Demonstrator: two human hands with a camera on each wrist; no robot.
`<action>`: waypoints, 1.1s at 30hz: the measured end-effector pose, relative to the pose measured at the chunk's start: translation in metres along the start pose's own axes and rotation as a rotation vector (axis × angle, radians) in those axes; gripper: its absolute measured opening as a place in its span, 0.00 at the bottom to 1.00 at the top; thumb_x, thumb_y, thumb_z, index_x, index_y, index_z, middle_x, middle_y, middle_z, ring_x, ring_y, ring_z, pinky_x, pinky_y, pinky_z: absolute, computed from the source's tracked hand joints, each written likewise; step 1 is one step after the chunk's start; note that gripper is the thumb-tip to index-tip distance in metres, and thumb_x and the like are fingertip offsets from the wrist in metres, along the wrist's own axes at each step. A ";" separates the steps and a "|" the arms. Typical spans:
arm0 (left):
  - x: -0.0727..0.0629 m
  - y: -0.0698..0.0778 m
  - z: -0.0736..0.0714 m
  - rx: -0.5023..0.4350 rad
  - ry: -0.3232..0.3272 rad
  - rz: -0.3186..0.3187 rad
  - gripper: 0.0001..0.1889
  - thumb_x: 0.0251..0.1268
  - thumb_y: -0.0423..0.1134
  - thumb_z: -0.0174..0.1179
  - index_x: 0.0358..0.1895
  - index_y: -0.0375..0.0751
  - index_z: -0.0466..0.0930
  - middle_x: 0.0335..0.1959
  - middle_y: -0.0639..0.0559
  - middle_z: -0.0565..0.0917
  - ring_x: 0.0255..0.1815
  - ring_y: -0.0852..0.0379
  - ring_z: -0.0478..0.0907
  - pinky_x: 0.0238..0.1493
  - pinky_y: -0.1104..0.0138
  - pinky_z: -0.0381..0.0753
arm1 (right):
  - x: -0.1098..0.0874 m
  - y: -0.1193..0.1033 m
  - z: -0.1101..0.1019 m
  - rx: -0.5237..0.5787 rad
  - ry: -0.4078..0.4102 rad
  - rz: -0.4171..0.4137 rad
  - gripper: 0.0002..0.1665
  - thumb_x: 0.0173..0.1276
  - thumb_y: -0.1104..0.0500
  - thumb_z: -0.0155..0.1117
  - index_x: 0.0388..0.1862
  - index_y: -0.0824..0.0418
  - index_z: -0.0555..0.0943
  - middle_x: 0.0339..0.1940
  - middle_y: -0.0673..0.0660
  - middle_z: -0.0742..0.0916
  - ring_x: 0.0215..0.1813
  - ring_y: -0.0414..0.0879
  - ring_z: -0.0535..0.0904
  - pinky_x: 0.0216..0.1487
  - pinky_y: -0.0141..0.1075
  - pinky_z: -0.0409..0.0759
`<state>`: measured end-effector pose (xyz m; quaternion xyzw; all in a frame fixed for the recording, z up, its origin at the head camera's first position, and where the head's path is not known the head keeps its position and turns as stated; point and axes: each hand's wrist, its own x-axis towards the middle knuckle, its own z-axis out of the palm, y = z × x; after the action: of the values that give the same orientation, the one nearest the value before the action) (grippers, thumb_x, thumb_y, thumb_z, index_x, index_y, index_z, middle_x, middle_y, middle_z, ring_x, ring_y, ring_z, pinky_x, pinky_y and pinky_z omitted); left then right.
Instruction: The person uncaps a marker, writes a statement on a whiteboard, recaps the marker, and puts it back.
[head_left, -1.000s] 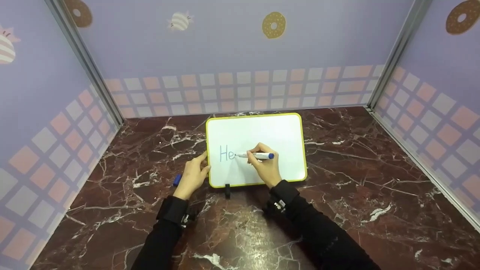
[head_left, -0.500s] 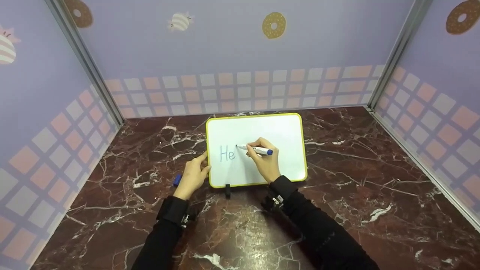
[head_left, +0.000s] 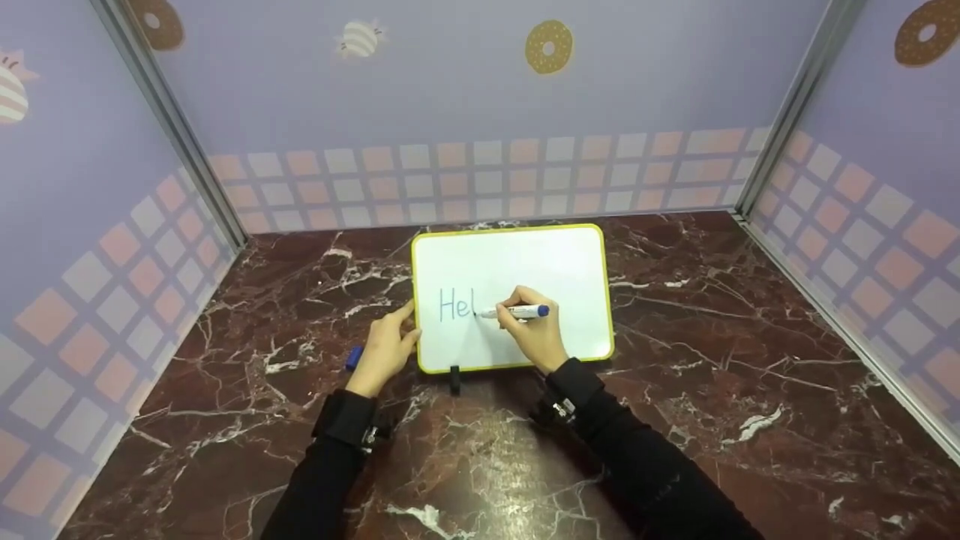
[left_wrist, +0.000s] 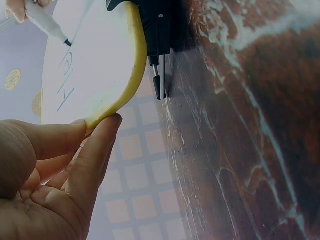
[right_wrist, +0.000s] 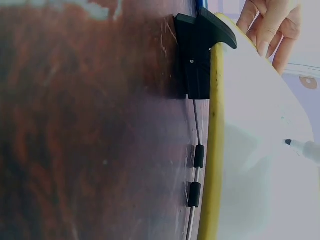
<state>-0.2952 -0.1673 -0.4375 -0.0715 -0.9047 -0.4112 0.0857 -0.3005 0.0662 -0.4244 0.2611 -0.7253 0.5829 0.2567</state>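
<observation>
Along the left side rises a lilac wall (head_left: 60,225) printed with pink and pale squares. Next, on the dark red marbled table (head_left: 225,465), lies a small blue object (head_left: 354,358), partly hidden by the left wrist; what it is cannot be told. Reaching up from a black sleeve (head_left: 319,480), the left hand (head_left: 387,347) pinches the left edge of the whiteboard (head_left: 517,262), thumb and fingers on either side of its yellow rim (head_left: 607,292). The whiteboard stands mid-table near the back wall (head_left: 465,90), its lower edge seated in a black clip (head_left: 454,379) toward the left; a thin metal rod (right_wrist: 197,120) runs on from that clip in the right wrist view. Thin blue letters reading "Hel" (head_left: 463,307) mark its left half. At the foot of the last letter sits the dark tip of a white marker (head_left: 527,310) with a blue end; whether it touches is too small to tell. The right hand (head_left: 536,330), in front of the whiteboard, pinches the marker's barrel between thumb and fingers. Farthest right, another lilac wall (head_left: 885,120) carries similar squares and a brown doughnut print (head_left: 927,33).
</observation>
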 end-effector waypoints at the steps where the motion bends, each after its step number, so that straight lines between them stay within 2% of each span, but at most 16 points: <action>1: 0.000 0.000 0.000 0.000 -0.001 0.000 0.30 0.68 0.24 0.57 0.73 0.32 0.64 0.42 0.34 0.85 0.41 0.42 0.86 0.38 0.59 0.89 | 0.000 -0.001 -0.001 0.000 0.008 -0.001 0.09 0.62 0.77 0.62 0.23 0.74 0.76 0.21 0.66 0.85 0.23 0.36 0.77 0.26 0.23 0.71; 4: 0.000 0.000 0.000 -0.002 -0.001 -0.002 0.30 0.68 0.24 0.57 0.72 0.32 0.64 0.43 0.34 0.85 0.41 0.42 0.86 0.38 0.60 0.89 | 0.001 -0.001 -0.002 0.004 0.049 -0.003 0.09 0.62 0.77 0.62 0.23 0.74 0.76 0.21 0.67 0.84 0.22 0.38 0.78 0.26 0.23 0.71; 8: 0.000 0.000 0.000 0.000 -0.004 -0.001 0.30 0.67 0.24 0.57 0.72 0.31 0.64 0.43 0.34 0.85 0.42 0.41 0.86 0.38 0.60 0.89 | 0.005 0.001 -0.003 0.009 0.097 0.006 0.07 0.65 0.75 0.62 0.26 0.74 0.78 0.26 0.68 0.85 0.26 0.48 0.82 0.28 0.23 0.74; 11: 0.000 0.000 0.000 0.002 -0.003 0.004 0.30 0.67 0.24 0.57 0.72 0.31 0.64 0.43 0.34 0.85 0.42 0.41 0.86 0.38 0.59 0.89 | 0.009 0.012 -0.002 0.013 0.107 0.026 0.05 0.66 0.73 0.62 0.29 0.75 0.79 0.31 0.68 0.86 0.29 0.54 0.84 0.31 0.24 0.78; 14: 0.000 0.000 0.000 -0.003 -0.001 0.005 0.30 0.67 0.24 0.57 0.72 0.31 0.64 0.43 0.33 0.85 0.42 0.41 0.86 0.39 0.59 0.89 | 0.013 0.027 0.001 0.019 0.113 0.037 0.05 0.67 0.72 0.63 0.31 0.73 0.80 0.34 0.68 0.86 0.31 0.56 0.85 0.33 0.24 0.79; 18: 0.001 0.001 0.000 0.004 0.002 0.000 0.30 0.68 0.24 0.57 0.73 0.32 0.64 0.43 0.34 0.85 0.42 0.41 0.86 0.39 0.60 0.89 | 0.013 0.037 0.002 0.015 0.113 0.016 0.05 0.67 0.69 0.65 0.31 0.70 0.81 0.32 0.65 0.87 0.30 0.51 0.85 0.32 0.25 0.79; 22: 0.001 0.002 -0.001 0.028 0.001 0.003 0.29 0.69 0.25 0.57 0.72 0.32 0.64 0.43 0.34 0.84 0.41 0.41 0.87 0.38 0.59 0.89 | 0.008 0.038 0.000 -0.004 0.094 -0.013 0.06 0.67 0.69 0.64 0.28 0.68 0.80 0.27 0.61 0.86 0.27 0.44 0.82 0.29 0.25 0.77; 28: 0.000 0.001 0.000 0.036 0.004 0.017 0.29 0.68 0.25 0.57 0.72 0.31 0.64 0.43 0.33 0.85 0.41 0.41 0.87 0.37 0.58 0.88 | -0.003 0.011 -0.005 -0.027 0.057 -0.023 0.08 0.63 0.76 0.62 0.24 0.72 0.77 0.22 0.65 0.85 0.23 0.42 0.79 0.25 0.23 0.68; 33: -0.001 0.000 0.000 0.033 0.001 0.019 0.30 0.68 0.25 0.58 0.72 0.31 0.64 0.42 0.34 0.85 0.40 0.42 0.87 0.37 0.58 0.88 | -0.006 0.002 -0.011 -0.013 0.076 -0.022 0.08 0.62 0.77 0.62 0.23 0.73 0.77 0.22 0.66 0.85 0.23 0.36 0.78 0.25 0.23 0.69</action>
<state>-0.2942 -0.1671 -0.4376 -0.0784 -0.9106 -0.3954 0.0914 -0.2964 0.0778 -0.4278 0.2449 -0.7160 0.5848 0.2923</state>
